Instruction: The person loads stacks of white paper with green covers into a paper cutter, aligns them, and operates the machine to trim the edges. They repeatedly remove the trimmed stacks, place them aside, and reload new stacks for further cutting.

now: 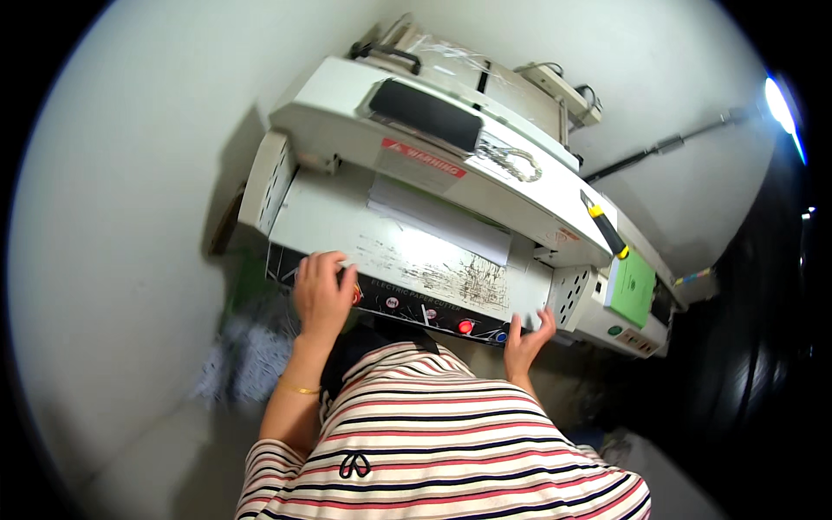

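A white paper stack (pixel 438 218) lies along the back edge of the cutting machine's bed (pixel 334 217), partly beneath the overhanging head. Judging by how it lies, loading looks done; whether a cut has been made cannot be told, and no loose strips show on the bed. Taking the stack out is still undone.

The left hand (pixel 322 290) is half spread and loosely bent at the bed's front left, its fingers at a red button (pixel 356 295); whether it presses is unclear. The right hand (pixel 529 342), thumb and fingers apart and holding nothing visible, is by the bed's front right corner, near a blue button (pixel 502 337)
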Tool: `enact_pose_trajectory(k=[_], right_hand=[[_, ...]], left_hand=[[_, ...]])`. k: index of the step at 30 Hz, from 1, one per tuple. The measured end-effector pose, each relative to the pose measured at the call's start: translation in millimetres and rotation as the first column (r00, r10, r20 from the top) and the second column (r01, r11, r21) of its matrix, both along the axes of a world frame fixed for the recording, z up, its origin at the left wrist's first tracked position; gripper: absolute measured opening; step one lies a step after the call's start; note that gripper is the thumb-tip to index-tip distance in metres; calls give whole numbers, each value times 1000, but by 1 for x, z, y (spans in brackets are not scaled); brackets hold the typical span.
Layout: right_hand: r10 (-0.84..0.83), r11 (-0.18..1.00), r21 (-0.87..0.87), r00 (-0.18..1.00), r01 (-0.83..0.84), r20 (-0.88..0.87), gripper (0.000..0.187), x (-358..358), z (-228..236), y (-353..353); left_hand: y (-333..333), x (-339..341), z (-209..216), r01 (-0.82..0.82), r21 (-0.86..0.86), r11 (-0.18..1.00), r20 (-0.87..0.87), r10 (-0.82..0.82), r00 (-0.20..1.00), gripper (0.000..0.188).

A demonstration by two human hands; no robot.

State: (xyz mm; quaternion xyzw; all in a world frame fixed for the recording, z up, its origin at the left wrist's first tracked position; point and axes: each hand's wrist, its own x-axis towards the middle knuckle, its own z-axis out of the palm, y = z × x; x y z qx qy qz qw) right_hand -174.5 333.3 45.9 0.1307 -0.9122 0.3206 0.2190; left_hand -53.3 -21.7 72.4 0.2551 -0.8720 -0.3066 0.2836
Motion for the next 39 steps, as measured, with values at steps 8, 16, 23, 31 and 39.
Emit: enact_pose_trajectory(k=[8, 16, 23, 31, 39], right_hand=[[159, 987, -64, 966, -149, 205, 32, -131, -27, -66], [251, 967, -112, 938, -230, 239, 39, -153, -20, -87], [212, 972, -165, 934, -170, 287, 31, -102, -22, -84], [323, 918, -366, 824, -153, 466, 41, -26, -3, -68], [568, 394, -699, 439, 598, 696, 21, -109, 41, -82]], left_hand=[[-19, -141, -42, 257, -145, 956, 89, -246, 965, 32], [-40, -165, -42, 375, -104, 921, 232, -344, 910, 34], [-35, -141, -35, 387, -131, 913, 152, -367, 918, 40], [-61, -96, -38, 496, -95, 863, 224, -467, 855, 46], [-12, -89, -30, 316, -221, 923, 138, -291, 947, 61]])
